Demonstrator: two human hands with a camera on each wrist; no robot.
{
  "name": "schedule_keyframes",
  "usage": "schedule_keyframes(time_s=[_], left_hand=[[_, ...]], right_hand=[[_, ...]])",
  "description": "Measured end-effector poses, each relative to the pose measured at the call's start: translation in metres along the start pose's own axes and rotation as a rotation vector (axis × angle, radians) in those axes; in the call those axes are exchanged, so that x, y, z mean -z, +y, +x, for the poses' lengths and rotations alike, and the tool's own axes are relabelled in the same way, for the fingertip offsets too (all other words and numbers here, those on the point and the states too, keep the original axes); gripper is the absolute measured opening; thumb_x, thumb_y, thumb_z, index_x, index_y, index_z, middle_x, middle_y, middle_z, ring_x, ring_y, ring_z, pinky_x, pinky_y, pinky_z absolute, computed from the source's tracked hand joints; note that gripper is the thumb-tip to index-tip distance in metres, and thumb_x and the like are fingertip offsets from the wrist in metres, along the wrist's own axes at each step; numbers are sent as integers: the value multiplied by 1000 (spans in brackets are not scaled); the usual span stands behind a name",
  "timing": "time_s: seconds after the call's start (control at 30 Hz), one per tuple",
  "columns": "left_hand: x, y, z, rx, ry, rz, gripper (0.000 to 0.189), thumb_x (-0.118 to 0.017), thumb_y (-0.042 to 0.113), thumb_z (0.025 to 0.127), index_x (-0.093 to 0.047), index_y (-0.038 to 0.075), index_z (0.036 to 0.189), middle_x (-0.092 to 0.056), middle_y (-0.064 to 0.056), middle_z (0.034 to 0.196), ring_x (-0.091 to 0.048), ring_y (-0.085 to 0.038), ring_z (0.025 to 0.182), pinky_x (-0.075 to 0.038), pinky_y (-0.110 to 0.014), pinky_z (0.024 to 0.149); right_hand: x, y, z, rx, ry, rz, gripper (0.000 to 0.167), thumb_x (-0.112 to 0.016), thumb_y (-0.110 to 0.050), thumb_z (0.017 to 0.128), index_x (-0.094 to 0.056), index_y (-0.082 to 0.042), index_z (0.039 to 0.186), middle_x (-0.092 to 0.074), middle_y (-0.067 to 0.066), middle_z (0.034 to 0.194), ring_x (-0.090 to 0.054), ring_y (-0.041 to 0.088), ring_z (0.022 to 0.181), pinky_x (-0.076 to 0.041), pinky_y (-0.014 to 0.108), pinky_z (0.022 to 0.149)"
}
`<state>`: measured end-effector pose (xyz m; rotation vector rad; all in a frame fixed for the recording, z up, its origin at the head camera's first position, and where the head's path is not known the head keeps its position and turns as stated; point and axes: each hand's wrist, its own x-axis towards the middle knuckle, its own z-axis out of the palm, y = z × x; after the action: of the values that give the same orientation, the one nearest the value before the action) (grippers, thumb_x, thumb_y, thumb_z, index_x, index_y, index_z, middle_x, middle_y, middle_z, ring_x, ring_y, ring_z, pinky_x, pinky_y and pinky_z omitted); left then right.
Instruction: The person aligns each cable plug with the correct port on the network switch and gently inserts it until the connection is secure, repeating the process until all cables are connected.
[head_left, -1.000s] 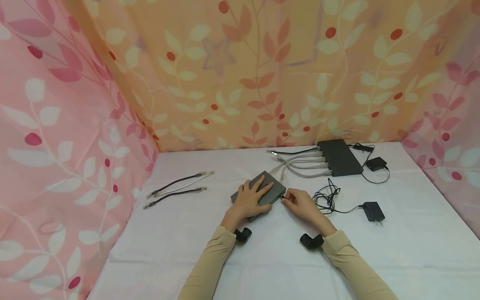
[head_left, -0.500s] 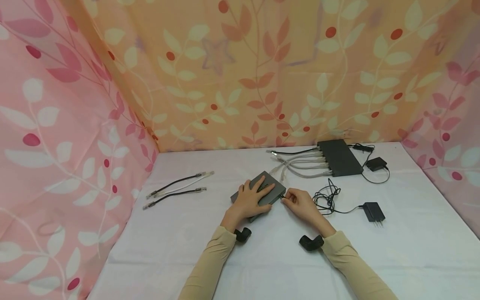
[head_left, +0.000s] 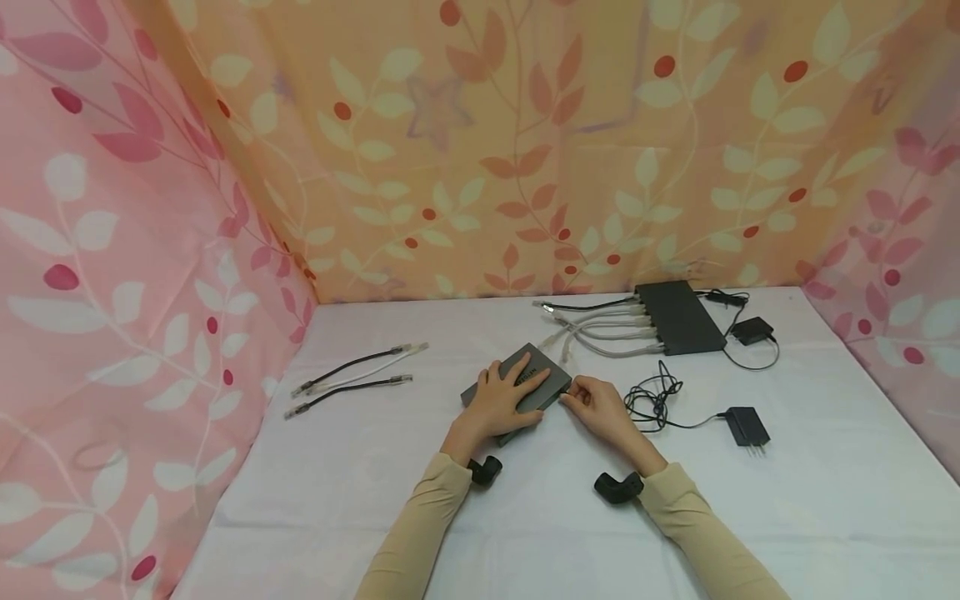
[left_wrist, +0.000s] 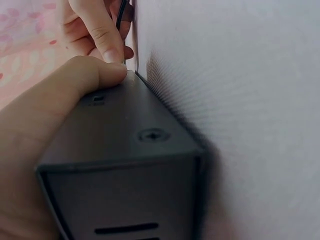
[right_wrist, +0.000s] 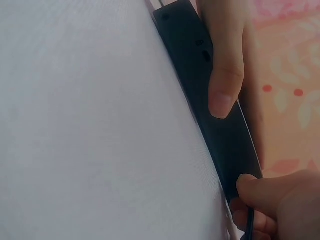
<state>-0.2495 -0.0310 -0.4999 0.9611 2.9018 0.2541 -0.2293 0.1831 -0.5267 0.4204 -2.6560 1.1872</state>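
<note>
My left hand [head_left: 497, 403] lies spread over a dark grey network switch [head_left: 557, 380], its straight fingers on the top. In the left wrist view its thumb [left_wrist: 95, 75] presses on the side panel, which has a screw and a small slot. At the switch's right corner my right hand [head_left: 606, 410] pinches the end of a thin black power cord [right_wrist: 250, 220] between thumb and forefinger. The fingertips are right at the panel and hide the plug. From that hand the cord leads to a loose tangle [head_left: 654, 400] and a black power adapter [head_left: 747, 425] on the right.
A black switch [head_left: 682, 317] stands at the back right, with several grey network cables [head_left: 611, 322] and a black one plugged in. Its own adapter [head_left: 752, 330] lies beside it. Three short network cables [head_left: 367, 382] lie at the left. A floral curtain [head_left: 480, 167] closes off the back.
My right hand has shifted slightly left, bringing its fingertips closer against the switch's corner. The left hand has stayed in place on top.
</note>
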Motion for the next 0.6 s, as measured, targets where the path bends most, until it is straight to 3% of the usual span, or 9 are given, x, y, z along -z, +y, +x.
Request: schedule_keyframes(time_s=[0.23, 0.47, 0.6], left_hand=[[-2, -1, -3, 5, 5, 8, 73, -47, 65, 85, -18, 39, 146, -9, -1, 156, -21, -45, 133, -23, -57, 102], [11, -12, -12, -25, -123, -131, 90, -61, 65, 75, -16, 36, 148, -1, -2, 157, -6, -41, 140, -11, -55, 110], [27, -25, -21, -41, -230, -233, 101, -74, 56, 68, -17, 31, 148, 0, -2, 157, -4, -37, 141, -13, -53, 111]], right_hand=[[-2, 4, -3, -16, 1, -15, 19, -70, -20, 83, -58, -13, 71, -49, -7, 57, -39, 4, 48, -33, 21, 46], [-3, 4, -5, -29, 5, -7, 17, -70, -21, 83, -60, -13, 73, -51, -7, 59, -42, 5, 49, -34, 21, 47], [-2, 2, -5, -17, 30, -12, 15, -72, -21, 81, -61, -10, 79, -54, -5, 65, -44, 5, 53, -37, 21, 50]])
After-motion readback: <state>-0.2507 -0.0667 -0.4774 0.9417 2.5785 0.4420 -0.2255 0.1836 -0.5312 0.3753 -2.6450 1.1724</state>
